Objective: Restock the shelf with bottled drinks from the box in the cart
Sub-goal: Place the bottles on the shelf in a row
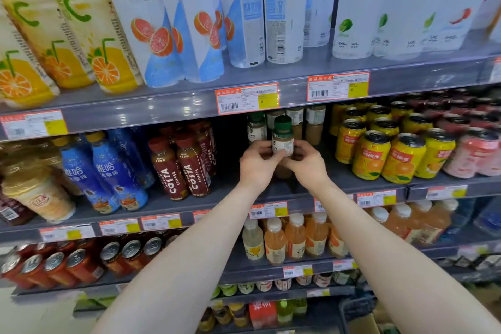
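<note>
Middle shelf [342,174], gap between the Costa coffee bottles [189,168] and the yellow cans [374,154]. I see the green-capped bottle [283,141] upright in that gap, near the shelf's front edge, held from both sides. Left hand [257,163]: fingers curled round the bottle's left side at label height, thumb on the front. Right hand [306,163]: fingers wrapped round the right side, likewise closed on it. The bottle's base is hidden behind the hands, so I cannot tell whether it stands on the shelf or hangs just above it. Similar bottles [314,122] stand in a row behind it, toward the back edge. A price tag [246,97] sits on the rail of the shelf above. Bottom right corner of my feed: possibly the cart [355,309], too blurred to confirm.
</note>
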`<state>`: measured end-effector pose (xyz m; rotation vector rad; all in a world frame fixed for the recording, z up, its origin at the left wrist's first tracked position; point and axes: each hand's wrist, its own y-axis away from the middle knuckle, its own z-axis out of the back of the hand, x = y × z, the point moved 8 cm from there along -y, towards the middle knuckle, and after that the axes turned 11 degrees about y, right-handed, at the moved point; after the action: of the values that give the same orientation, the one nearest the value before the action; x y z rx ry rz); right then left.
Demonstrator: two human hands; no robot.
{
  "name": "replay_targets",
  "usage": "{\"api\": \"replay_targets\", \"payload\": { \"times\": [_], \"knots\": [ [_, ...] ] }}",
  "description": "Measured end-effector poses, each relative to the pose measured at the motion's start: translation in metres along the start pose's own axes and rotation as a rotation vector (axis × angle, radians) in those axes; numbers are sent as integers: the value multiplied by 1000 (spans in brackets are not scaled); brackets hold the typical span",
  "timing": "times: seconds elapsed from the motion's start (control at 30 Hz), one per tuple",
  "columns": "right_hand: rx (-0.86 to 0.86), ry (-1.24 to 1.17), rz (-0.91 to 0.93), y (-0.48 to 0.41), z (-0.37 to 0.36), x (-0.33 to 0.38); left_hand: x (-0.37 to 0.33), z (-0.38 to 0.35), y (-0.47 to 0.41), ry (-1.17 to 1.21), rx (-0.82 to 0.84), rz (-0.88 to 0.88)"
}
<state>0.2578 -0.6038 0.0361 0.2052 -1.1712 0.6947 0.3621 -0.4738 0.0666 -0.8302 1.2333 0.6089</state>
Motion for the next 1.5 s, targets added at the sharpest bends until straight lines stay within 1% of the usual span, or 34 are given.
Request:
{"api": "replay_targets", "payload": {
  "times": [0.27,0.53,0.77,0.93,1.07,1.2,1.37,1.5],
  "knots": [
    [-7,14,16,-21,-1,1,-1,-8,-5,-73,-28,-5],
    [22,65,-28,-47,-10,0,18,-24,-15,-102,19,114],
    [43,40,-56,-58,-17,-3,22,-29,-24,-142,5,147],
    [59,52,-62,-63,-18,-5,21,-32,-23,-153,38,171],
    [69,64,-64,-64,-18,-8,20,-30,-24,-180,75,164],
    [73,114,-94,-65,-18,-10,18,-27,-18,-204,71,158],
    [78,213,-199,-56,-14,-17,16,-24,-2,-285,90,152],
    [58,326,-162,-37,0,-11,7,-18,17,-438,194,34]
  ]
}}
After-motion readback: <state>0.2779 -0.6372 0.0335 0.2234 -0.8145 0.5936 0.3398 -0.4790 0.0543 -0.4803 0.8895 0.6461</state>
